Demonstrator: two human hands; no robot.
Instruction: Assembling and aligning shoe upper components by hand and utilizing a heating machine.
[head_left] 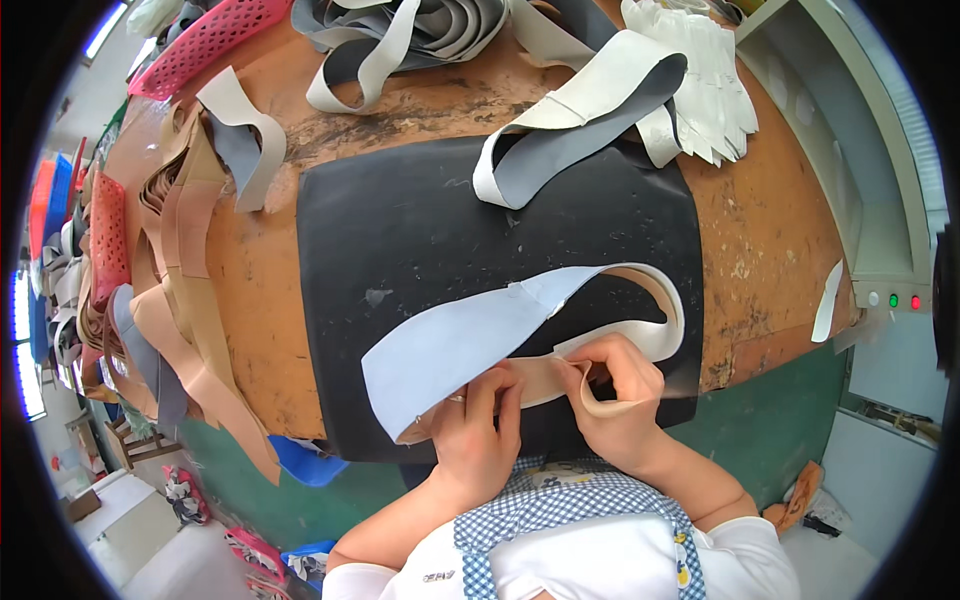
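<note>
A looped strip of sheet material, perhaps leather, pale blue [450, 335] on one face and beige on the other, stands on a black mat [400, 230]. Near the mat's front edge, my left hand [475, 430] has its fingers curled round the beige part, and a ring shows on one finger. My right hand [620, 400] pinches the same strip a little to the right, where a beige fold curls up by the palm. The fingertips of both hands are partly hidden by the strip. Beyond it lies another loop, a white and grey strip [590, 100].
Tan strips [190, 240] are heaped along the table's left side, beside a red basket [108, 235]. A grey-white coil [440, 35], a pink basket [205, 45] and white pieces [710, 85] lie at the back. A machine frame [890, 150] with buttons stands right.
</note>
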